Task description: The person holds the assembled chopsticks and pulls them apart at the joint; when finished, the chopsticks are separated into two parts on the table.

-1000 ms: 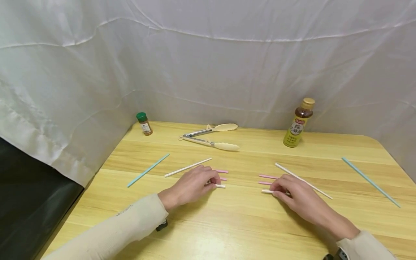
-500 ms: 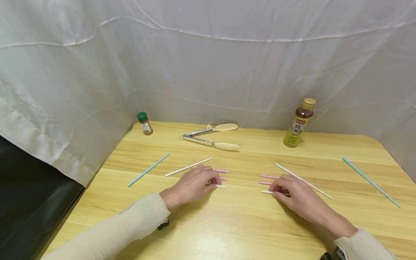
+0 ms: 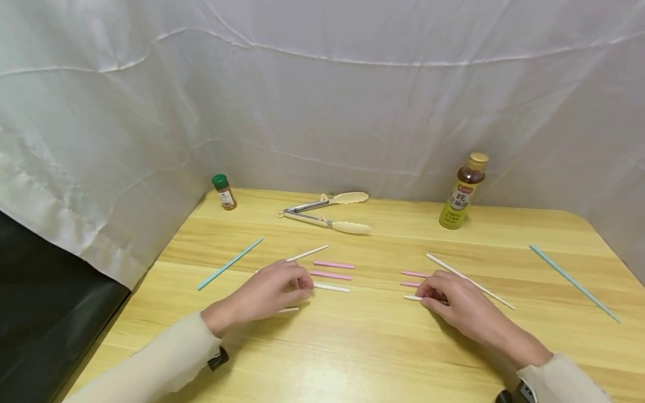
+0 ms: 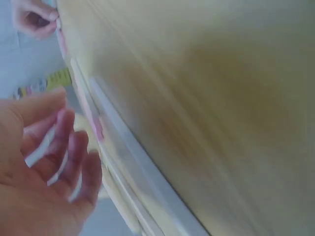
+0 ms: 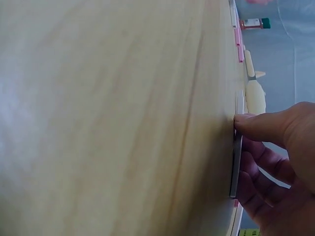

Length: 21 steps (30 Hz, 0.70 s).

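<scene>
My left hand (image 3: 274,291) hovers with thumb and fingers loosely bent, holding nothing. Past its fingertips lies a short white stick (image 3: 333,287), seen large in the left wrist view as a pale stick (image 4: 145,162). Another white stick (image 3: 289,309) pokes out from under the hand. Two short pink sticks, the far one (image 3: 334,264) and the near one (image 3: 331,275), lie beyond it. My right hand (image 3: 453,296) pinches a short white stick (image 5: 237,164) between thumb and fingers, low over the wood. Its pointed tip shows in the head view. Two pink sticks (image 3: 414,273) lie partly hidden behind that hand.
Blue sticks lie far left (image 3: 230,263) and far right (image 3: 574,282). A long white stick (image 3: 471,281) slants behind my right hand, another (image 3: 312,252) behind my left. Tongs (image 3: 322,212), a green-capped jar (image 3: 224,192) and an oil bottle (image 3: 462,191) stand or lie toward the back.
My left hand has let go of the short white stick and pulled back to the left, uncovering it and the two pink sticks. The right hand has barely moved.
</scene>
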{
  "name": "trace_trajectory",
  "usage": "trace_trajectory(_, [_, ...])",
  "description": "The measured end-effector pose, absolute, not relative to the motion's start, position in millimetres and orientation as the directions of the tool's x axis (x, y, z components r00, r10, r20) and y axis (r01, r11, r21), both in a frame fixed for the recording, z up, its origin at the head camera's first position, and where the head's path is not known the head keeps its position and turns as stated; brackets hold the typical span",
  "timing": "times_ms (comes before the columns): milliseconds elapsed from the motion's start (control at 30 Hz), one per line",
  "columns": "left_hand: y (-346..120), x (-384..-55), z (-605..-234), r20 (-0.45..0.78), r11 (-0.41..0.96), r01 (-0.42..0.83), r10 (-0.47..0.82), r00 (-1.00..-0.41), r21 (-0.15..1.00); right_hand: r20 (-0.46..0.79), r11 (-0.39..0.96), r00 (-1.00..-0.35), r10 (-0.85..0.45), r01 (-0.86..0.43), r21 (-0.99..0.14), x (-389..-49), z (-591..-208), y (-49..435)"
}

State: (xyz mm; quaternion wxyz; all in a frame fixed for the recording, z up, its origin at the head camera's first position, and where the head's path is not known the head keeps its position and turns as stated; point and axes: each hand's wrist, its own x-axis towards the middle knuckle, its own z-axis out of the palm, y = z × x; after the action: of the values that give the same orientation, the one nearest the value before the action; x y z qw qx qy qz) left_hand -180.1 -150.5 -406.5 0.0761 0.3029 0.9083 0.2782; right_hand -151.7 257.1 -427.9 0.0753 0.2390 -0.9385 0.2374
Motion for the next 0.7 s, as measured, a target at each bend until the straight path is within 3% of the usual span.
trace_trajectory(367, [-210, -163, -405, 0.013, 0.645, 0.501, 0.606, -0.795, 0.576, 0.260, 0.767, -0.869, -0.421, -0.494, -0.409, -152, -428, 256])
trace_trajectory(700, [-223, -158, -409, -0.028, 0.642, 0.477, 0.612, -0.790, 0.600, 0.272, 0.771, -0.866, -0.419, -0.498, -0.396, -152, -428, 256])
